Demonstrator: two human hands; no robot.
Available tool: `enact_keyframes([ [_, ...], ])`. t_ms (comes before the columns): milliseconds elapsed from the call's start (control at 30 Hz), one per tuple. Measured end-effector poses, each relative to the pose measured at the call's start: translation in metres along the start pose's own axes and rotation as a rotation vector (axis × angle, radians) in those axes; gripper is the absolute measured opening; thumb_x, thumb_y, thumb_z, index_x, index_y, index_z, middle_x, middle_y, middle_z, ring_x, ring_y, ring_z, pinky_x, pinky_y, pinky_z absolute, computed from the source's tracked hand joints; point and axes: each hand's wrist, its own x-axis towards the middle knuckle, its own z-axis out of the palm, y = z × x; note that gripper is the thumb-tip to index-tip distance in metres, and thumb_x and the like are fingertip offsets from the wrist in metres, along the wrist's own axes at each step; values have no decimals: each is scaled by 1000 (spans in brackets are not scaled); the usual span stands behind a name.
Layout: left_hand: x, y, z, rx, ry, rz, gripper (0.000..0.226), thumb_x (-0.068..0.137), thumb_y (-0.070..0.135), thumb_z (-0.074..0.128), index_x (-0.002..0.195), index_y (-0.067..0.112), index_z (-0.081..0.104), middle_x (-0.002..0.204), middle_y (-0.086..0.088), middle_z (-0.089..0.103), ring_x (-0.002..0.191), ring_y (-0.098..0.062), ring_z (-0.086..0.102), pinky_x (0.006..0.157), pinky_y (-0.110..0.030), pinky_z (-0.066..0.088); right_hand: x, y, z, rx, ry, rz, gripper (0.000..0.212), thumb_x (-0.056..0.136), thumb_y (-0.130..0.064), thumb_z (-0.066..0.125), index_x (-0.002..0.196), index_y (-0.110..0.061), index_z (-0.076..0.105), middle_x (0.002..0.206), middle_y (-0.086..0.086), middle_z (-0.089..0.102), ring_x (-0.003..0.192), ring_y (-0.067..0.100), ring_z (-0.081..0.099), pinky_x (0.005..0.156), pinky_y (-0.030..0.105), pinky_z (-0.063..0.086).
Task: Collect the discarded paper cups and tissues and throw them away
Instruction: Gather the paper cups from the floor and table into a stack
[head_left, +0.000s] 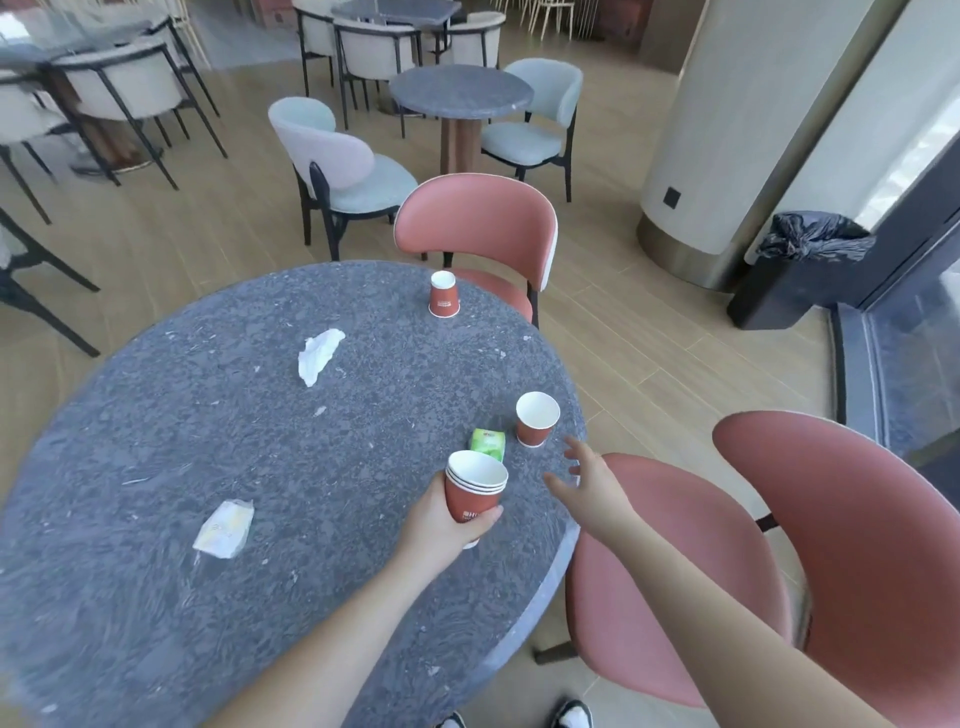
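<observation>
Centrally, the left hand (441, 525) grips three nested paper cups (475, 491) above the desk (156, 467); the right hand (589, 475), fingers spread, nears a lone cup (536, 418). Light, crushable: hold the sidewall gently.

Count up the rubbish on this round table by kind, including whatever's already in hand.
Loose paper cups: 2, one near the right hand, one at the far edge
Stacked cups in the left hand: 3 rims showing
Tissues and wrappers: 3, white, yellowish, green
Total: 8

Cup (536, 418) right of packet (489, 443); tissue (318, 355) left, perhaps mid-table (156, 415).
</observation>
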Motion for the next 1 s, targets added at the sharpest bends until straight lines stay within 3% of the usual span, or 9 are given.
enact_keyframes([
  [100, 8, 1, 6, 31, -12, -47, 64, 65, 55, 86, 114, 31, 53, 99, 16, 61, 91, -9, 59, 73, -23, 44, 31, 2, 0, -104, 4, -57, 74, 91, -31, 67, 153, -18, 29, 143, 11, 46, 132, 28, 45, 106, 35, 35],
  [267, 21, 3, 10, 65, -50, -126, 66, 65, 55, 86, 117, 32, 53, 102, 18, 63, 97, -9, 62, 70, -18, 43, 87, 3, 8, -243, 19, -54, 70, 95, -35, 60, 155, -19, 27, 153, 11, 37, 136, 36, 37, 106, 46, 35],
  [400, 29, 5, 13, 75, 17, -198, 70, 66, 55, 86, 123, 28, 55, 111, 12, 65, 97, -9, 60, 75, -21, 42, 123, 0, 15, -359, -92, -118, 77, 94, -40, 61, 157, -23, 20, 163, 8, 19, 147, 34, 21, 116, 49, 22],
  [567, 38, 14, 24, 57, 72, -253, 72, 65, 58, 85, 124, 31, 54, 104, 18, 61, 93, -5, 58, 68, -9, 39, 154, 1, 15, -484, -241, -212, 89, 90, -46, 65, 158, -28, 10, 167, 5, 6, 151, 34, 10, 118, 53, 19],
  [700, 48, 21, 32, 68, 104, -282, 75, 63, 61, 84, 124, 30, 53, 109, 12, 64, 101, -13, 61, 80, -26, 45, 168, 5, 15, -546, -321, -243, 89, 91, -45, 65, 157, -29, 8, 167, 6, 5, 151, 36, 9, 117, 55, 20],
  [933, 60, 28, 38, 52, 148, -301, 73, 64, 55, 86, 124, 30, 54, 108, 15, 62, 97, -8, 59, 69, -10, 39, 174, 15, 15, -466, -347, -281, 81, 92, -37, 66, 157, -26, 18, 159, 7, 22, 143, 36, 25, 110, 54, 35],
  [1000, 62, 30, 40, 61, 155, -307, 74, 64, 55, 86, 124, 29, 54, 107, 15, 61, 97, -9, 59, 70, -15, 41, 172, 11, 8, -351, -305, -273, 77, 92, -39, 66, 155, -26, 25, 153, 9, 29, 137, 36, 32, 108, 51, 37],
])
